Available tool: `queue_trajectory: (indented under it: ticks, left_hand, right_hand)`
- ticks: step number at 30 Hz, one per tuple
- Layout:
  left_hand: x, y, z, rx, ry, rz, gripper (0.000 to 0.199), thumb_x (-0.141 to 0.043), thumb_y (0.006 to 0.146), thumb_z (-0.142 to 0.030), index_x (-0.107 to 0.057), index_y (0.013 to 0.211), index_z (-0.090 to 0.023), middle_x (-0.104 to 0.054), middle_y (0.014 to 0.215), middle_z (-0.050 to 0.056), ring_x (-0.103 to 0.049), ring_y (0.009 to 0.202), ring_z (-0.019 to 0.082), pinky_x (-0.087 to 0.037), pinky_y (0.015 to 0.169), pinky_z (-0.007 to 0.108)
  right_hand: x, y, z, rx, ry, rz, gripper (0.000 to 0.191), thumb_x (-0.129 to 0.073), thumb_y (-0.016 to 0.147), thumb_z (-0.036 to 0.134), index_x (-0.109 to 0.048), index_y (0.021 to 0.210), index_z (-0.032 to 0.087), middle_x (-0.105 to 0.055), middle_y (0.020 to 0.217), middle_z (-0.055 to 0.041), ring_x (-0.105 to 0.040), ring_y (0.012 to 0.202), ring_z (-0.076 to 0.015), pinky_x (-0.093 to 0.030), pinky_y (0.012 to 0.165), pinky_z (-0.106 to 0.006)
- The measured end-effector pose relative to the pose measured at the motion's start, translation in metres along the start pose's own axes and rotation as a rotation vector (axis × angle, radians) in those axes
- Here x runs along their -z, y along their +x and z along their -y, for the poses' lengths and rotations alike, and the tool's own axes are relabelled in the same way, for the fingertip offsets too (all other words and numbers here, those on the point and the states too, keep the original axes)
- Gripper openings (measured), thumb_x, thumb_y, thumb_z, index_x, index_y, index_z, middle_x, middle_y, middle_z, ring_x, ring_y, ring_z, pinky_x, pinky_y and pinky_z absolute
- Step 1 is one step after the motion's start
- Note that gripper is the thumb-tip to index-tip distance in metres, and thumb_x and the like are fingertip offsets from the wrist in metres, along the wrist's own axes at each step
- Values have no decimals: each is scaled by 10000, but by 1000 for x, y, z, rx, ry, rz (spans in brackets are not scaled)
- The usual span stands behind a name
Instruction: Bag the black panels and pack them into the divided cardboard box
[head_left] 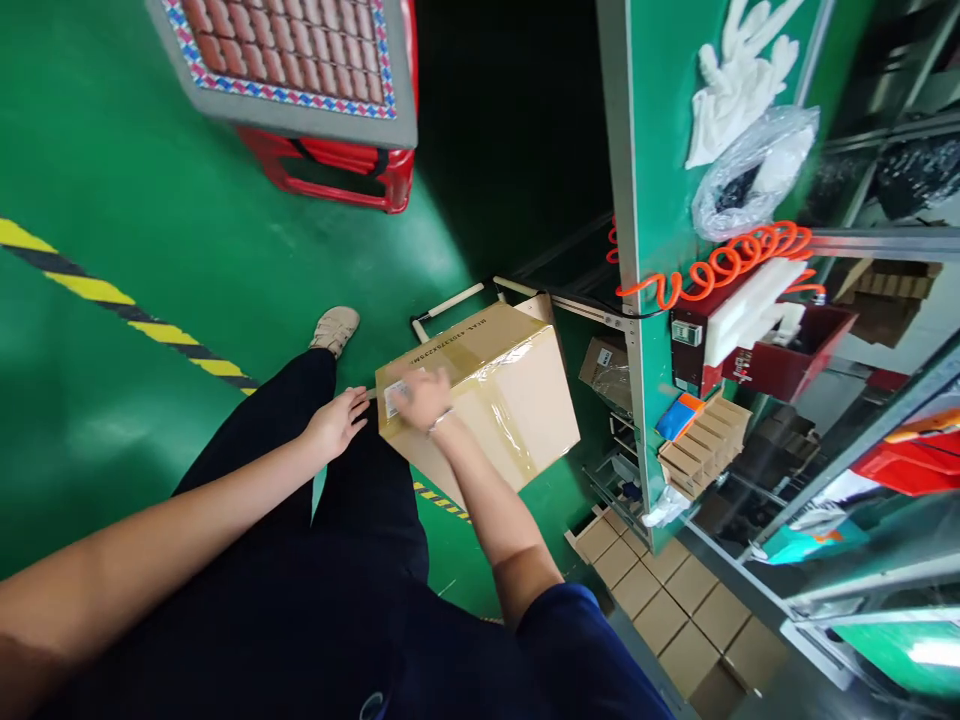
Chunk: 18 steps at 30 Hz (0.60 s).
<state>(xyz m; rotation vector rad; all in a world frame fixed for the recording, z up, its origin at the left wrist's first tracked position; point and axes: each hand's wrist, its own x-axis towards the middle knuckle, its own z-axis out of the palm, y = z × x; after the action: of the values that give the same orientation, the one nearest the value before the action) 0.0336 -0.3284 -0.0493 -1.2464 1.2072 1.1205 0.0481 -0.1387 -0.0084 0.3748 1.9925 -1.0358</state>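
Observation:
A taped cardboard box (517, 430) stands low in front of my legs, with printed lettering and clear tape along its top. A white label (395, 398) sits near the box's left end. My right hand (424, 397) lies over the label, fingers stretched out and slightly blurred, covering part of it. Just left of the box's edge is my left hand (341, 422); its thumb and forefinger are pinched on a small pale bit too small to name.
Pale tubular rails (454, 300) show behind the box. A green workbench (660, 150) at right carries white gloves (742, 85), a coiled orange hose (720, 265) and cardboard dividers (705, 445). A red stool (330, 175) with a patterned mat stands at the upper left. Small boxes (675, 610) sit lower right.

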Motion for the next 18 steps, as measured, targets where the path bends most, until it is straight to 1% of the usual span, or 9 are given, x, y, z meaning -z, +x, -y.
queue_trajectory:
  ticks: [1,3,4,6,9,11,13,15,18]
  left_hand:
    - [-1,-1,1,-3,44,9,130,-547,904,-303,-645,894,-218,-689,1150,99,-656,1053,198,-511,773,289]
    - [-3,-2,6,2,125,34,107,-591,855,-253,-670,925,-231,-693,1158,92,-658,1048,203,-510,767,299]
    - [-4,-2,8,5,161,44,126,-597,838,-237,-677,935,-233,-701,1136,92,-665,1025,207,-514,757,305]
    - [-6,1,7,0,230,51,142,-594,821,-229,-681,933,-228,-711,1090,94,-674,993,213,-521,747,316]
    - [-6,11,-10,-49,338,24,107,-600,811,-243,-659,895,-216,-702,1111,101,-660,1066,224,-523,793,324]
    - [-5,20,-28,-95,415,-1,90,-592,817,-259,-634,882,-214,-690,1144,104,-630,1157,238,-516,862,348]
    - [-6,29,-47,-134,497,-30,81,-575,822,-269,-607,874,-216,-685,1143,111,-599,1224,269,-499,934,408]
    - [-9,36,-62,-164,588,-59,74,-550,834,-281,-581,854,-216,-678,1137,128,-572,1266,311,-470,985,482]
    - [-20,47,-71,-224,729,-68,138,-509,881,-326,-562,828,-210,-651,1171,171,-525,1311,367,-441,1016,541]
  right_hand:
    - [35,1,-20,-81,-4,-138,500,-383,984,379,-440,1471,278,-489,1494,-83,-234,1497,-311,33,1203,-620]
    - [102,3,-56,-288,39,-554,530,-446,965,441,-473,1440,206,-431,1531,-121,-124,1524,-318,39,1199,-625]
    - [127,2,-70,-329,78,-649,523,-499,945,481,-529,1383,197,-463,1504,-129,-85,1529,-328,80,1188,-631]
    - [154,-2,-82,-259,143,-576,461,-589,896,554,-671,1172,195,-611,1342,-145,-169,1508,-353,71,1193,-613]
    - [138,-26,-76,-46,199,-384,362,-621,866,591,-743,878,250,-742,1046,-95,-502,1329,-320,-92,1224,-538]
    - [107,-62,-78,34,251,-495,342,-541,912,556,-737,1019,297,-721,1162,-57,-550,1293,-261,-146,1231,-504]
    - [77,-110,-99,-192,336,-838,431,-572,854,545,-685,1181,288,-634,1346,-68,-495,1354,-260,-238,1217,-480]
    - [54,-161,-138,-654,501,-1239,614,-637,732,547,-619,1276,263,-535,1466,-70,-420,1418,-257,-253,1228,-412]
    - [29,-218,-213,-915,700,-1443,786,-613,669,580,-548,1333,165,-393,1557,-171,-236,1506,-350,-158,1248,-501]
